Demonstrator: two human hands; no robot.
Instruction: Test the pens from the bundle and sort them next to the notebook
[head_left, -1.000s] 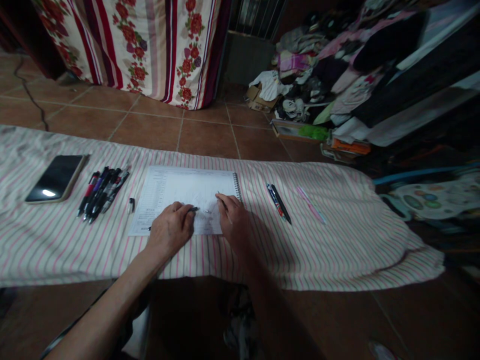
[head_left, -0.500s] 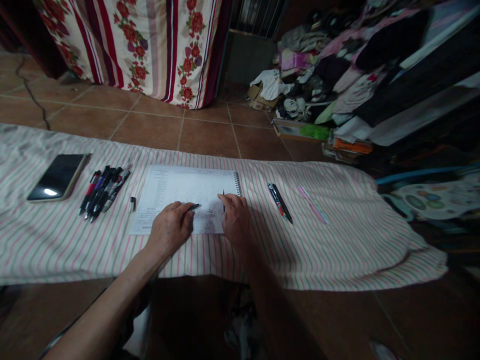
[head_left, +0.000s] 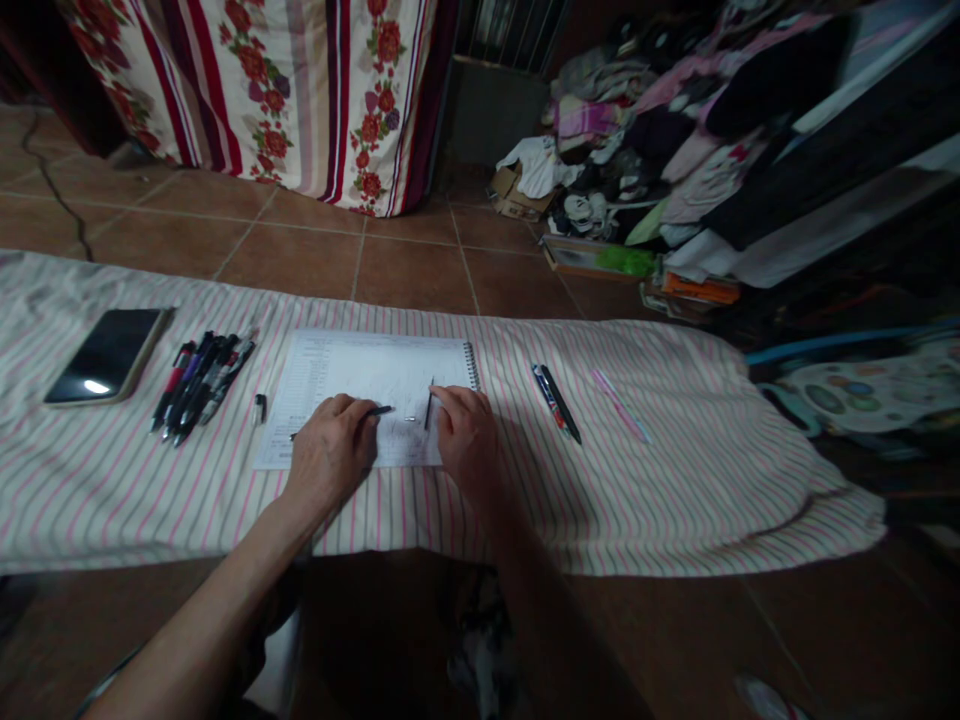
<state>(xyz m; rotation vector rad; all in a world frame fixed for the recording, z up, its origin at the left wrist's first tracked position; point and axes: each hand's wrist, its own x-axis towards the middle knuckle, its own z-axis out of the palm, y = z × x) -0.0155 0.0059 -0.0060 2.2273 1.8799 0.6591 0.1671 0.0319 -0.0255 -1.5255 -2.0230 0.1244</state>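
My left hand (head_left: 334,442) is closed around a black pen barrel (head_left: 382,410), whose dark end sticks out past the fingertips over the spiral notebook (head_left: 360,355). My right hand (head_left: 466,430) pinches a thin dark pen refill (head_left: 428,408) between thumb and forefinger, held nearly upright in the picture. Between the two hands a small silvery pen part (head_left: 410,418) lies on the page. Left of the notebook rests a short black and clear piece (head_left: 259,408), perhaps a pen cap.
A smartphone (head_left: 105,358) and a bundle of pens (head_left: 199,385) lie on the striped cloth (head_left: 675,480) to the left. Two dark pens (head_left: 556,402) and a pink pen (head_left: 622,405) are on the right. Clothes (head_left: 637,130) are heaped on the floor behind.
The refill in my right hand now shows more of its length beside the fingers. My left hand has shifted slightly left, and a dark tip shows on its far side.
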